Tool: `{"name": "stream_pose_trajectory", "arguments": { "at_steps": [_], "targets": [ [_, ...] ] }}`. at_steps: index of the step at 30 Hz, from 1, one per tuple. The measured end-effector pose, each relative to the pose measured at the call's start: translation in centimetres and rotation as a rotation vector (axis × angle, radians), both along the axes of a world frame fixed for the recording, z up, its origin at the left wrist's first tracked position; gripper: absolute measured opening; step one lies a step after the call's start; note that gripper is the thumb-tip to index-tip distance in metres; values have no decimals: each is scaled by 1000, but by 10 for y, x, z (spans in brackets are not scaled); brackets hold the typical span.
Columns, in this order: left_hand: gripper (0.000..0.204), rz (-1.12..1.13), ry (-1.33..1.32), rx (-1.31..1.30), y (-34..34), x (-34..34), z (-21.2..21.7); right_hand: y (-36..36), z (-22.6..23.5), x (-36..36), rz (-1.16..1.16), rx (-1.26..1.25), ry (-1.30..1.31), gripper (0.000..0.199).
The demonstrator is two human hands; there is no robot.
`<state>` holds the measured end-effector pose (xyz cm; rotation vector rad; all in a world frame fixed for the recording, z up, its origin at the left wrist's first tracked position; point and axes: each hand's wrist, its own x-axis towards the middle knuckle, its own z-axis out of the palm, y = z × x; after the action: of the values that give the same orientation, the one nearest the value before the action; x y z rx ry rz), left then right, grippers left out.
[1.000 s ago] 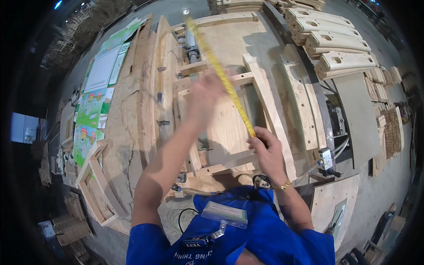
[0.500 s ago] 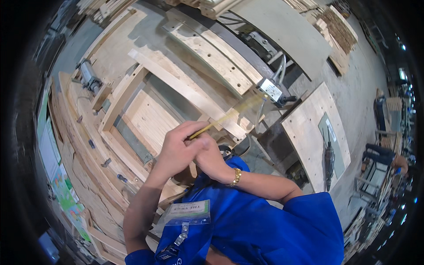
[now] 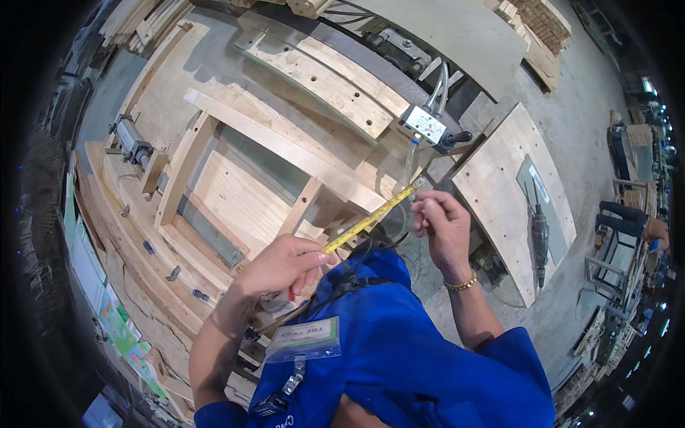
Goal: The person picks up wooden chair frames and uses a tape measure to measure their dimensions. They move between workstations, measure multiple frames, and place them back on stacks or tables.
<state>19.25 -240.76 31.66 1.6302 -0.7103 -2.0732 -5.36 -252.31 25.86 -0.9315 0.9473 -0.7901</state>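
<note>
My left hand [image 3: 282, 265] is closed around a tape measure, its case mostly hidden in the palm, with a bit of red showing below the fingers. From it the yellow tape blade [image 3: 367, 225] runs up and to the right. My right hand [image 3: 446, 228], with a gold-coloured band at the wrist, is beside the blade's end; its fingers are loosely curled and apart, and the end hook shows just above the fingertips. Beyond the hands lies a pale wooden frame [image 3: 285, 146] with crosspieces, on a wooden worktop.
A small valve box [image 3: 426, 125] with hoses and a black lever stands beyond my right hand. To the right, a power screwdriver [image 3: 540, 246] lies on a plywood board [image 3: 492, 171]. A pneumatic cylinder [image 3: 133, 139] sits left of the frame. A drilled wooden beam [image 3: 321, 82] lies behind.
My hands were together and have parted: the right moved right, the left slightly down. The blade was blurred and now shows sharply between them. The view has shifted a little.
</note>
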Motion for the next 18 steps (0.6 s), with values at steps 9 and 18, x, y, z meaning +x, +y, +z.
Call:
{"name": "stream_pose_trajectory", "arguments": {
  "at_steps": [9, 18],
  "targets": [
    [26, -218, -48, 151, -9, 44, 1, -2, -22, 31, 45, 113, 289, 14],
    [23, -289, -26, 107, -3, 87, -17, 16, -23, 48, -8, -161, 423, 7]
  ]
}}
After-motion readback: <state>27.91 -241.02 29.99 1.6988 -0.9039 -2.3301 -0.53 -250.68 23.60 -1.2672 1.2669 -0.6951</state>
